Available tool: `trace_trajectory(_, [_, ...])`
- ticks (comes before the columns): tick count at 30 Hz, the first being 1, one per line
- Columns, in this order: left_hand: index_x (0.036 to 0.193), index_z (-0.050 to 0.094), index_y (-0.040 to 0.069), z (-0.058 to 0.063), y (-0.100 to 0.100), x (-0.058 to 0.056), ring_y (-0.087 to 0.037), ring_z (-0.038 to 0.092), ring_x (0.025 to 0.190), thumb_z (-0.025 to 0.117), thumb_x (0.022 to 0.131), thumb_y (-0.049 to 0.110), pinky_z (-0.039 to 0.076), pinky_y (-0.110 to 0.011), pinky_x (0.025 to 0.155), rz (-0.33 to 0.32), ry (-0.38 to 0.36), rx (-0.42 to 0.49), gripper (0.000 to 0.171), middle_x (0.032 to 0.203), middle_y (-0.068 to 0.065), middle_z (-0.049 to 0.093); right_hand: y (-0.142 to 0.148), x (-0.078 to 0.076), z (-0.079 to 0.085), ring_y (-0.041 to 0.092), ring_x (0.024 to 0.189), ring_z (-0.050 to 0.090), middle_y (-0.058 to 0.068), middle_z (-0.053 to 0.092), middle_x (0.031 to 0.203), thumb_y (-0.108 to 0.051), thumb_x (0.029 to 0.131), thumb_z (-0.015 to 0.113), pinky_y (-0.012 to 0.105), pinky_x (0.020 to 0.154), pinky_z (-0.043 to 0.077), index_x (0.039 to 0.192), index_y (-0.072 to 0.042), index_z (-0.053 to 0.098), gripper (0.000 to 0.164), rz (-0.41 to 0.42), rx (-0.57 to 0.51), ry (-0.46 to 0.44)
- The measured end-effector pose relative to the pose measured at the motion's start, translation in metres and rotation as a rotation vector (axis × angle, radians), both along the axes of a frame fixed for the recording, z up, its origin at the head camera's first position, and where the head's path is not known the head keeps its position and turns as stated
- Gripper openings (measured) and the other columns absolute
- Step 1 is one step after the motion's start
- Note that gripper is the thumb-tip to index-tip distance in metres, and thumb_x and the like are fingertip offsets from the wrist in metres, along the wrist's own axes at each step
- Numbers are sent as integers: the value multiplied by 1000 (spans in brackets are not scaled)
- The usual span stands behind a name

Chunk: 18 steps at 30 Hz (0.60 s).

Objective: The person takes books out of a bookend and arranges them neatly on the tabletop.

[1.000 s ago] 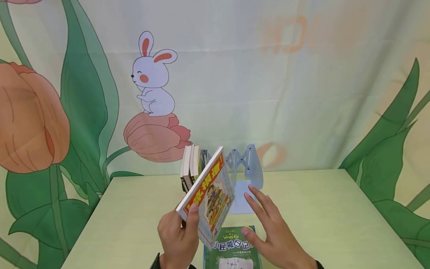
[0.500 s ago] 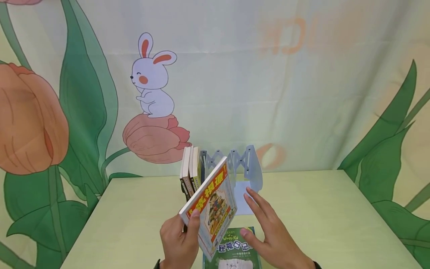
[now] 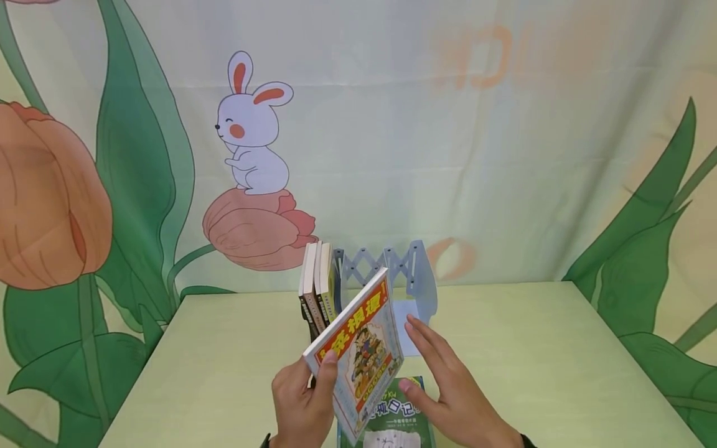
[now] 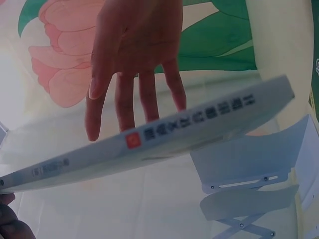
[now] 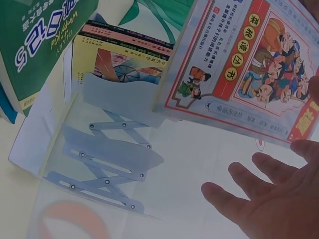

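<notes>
My left hand [image 3: 302, 401] grips a thin white-edged book [image 3: 366, 367] by its left side, thumb on the cover. The cover has a red band with yellow characters and a group of cartoon figures. The book is tilted in the air, partly over a green book [image 3: 394, 426] lying flat. My right hand [image 3: 456, 398] hovers just right of the held book, fingers extended and holding nothing. In the left wrist view the held book's spine [image 4: 199, 119] crosses the frame, with my right hand [image 4: 144, 45] behind it.
A pale blue expanding book rack [image 3: 424, 283] stands near the table's [image 3: 521, 348] back edge. Several upright books [image 3: 317, 289] fill its left end. Behind hangs a curtain [image 3: 504, 155] printed with a rabbit and tulips.
My left hand and the held book have moved slightly right; the book's top edge has dropped lower. More of the rack's crossed bars shows behind it. My right hand has barely moved.
</notes>
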<state>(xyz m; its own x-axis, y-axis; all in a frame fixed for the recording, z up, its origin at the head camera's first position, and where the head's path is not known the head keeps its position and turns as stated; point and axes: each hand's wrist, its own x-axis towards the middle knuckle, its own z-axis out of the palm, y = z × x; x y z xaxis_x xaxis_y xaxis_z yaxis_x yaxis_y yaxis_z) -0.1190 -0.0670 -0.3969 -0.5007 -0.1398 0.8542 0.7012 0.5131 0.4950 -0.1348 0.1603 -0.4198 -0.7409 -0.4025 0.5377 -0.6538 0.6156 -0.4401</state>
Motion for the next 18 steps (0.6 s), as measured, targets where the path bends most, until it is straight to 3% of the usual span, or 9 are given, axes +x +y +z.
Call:
trace_trajectory(10, [104,72,0,0,8,3,-15,72,62,60,90,-2,52,-20,52,-76,-25,9,18,80,-15,76,0,-3,-2,23,141,42,-1,28,162,-25,92,67,53,98,48,158,-19,22,80,32,-22,-36])
trace_trajectory(18, [106,72,0,3,11,8,-8,72,67,59,90,-4,54,-20,55,-101,-168,69,21,86,-15,76,0,-5,-6,24,128,55,4,30,159,-17,95,63,40,94,53,158,-18,17,79,95,-92,-99])
